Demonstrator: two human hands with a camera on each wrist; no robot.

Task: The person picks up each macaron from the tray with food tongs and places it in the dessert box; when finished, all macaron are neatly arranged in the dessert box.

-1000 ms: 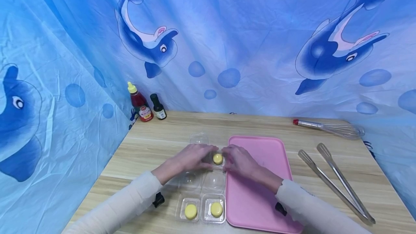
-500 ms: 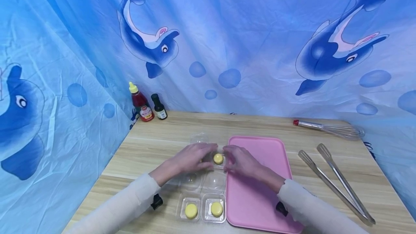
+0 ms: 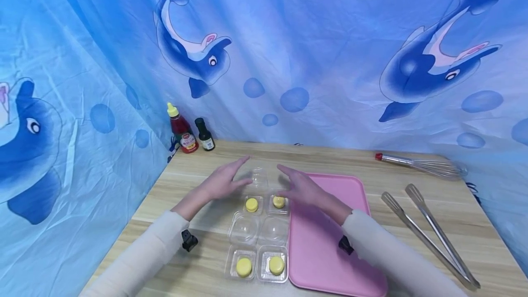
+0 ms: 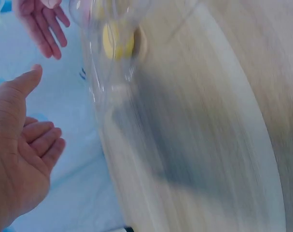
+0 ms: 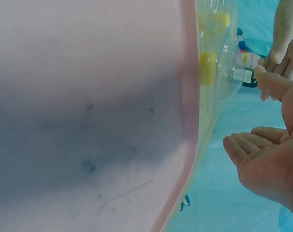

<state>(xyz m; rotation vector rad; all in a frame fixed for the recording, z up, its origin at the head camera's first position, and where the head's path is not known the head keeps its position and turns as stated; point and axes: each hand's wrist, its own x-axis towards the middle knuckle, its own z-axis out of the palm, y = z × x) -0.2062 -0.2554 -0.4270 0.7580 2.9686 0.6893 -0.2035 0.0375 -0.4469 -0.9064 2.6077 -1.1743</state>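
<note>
Along the middle of the tabletop (image 3: 313, 155), a front pair of boxes (image 3: 265, 252) with a cake (image 3: 276, 265) in each has two lids (image 3: 275, 230) behind it, then a back pair, also with a cake in each, and another lid (image 3: 259, 178) behind that. The tray (image 3: 334, 260) lies just right of these rows, with the tongs (image 3: 443, 237) farther right and the whisk (image 3: 412, 162) behind the tongs. At the back left corner, a sauce bottle (image 3: 183, 132) stands left of another bottle (image 3: 205, 135), before the curtain (image 3: 268, 54).
</note>
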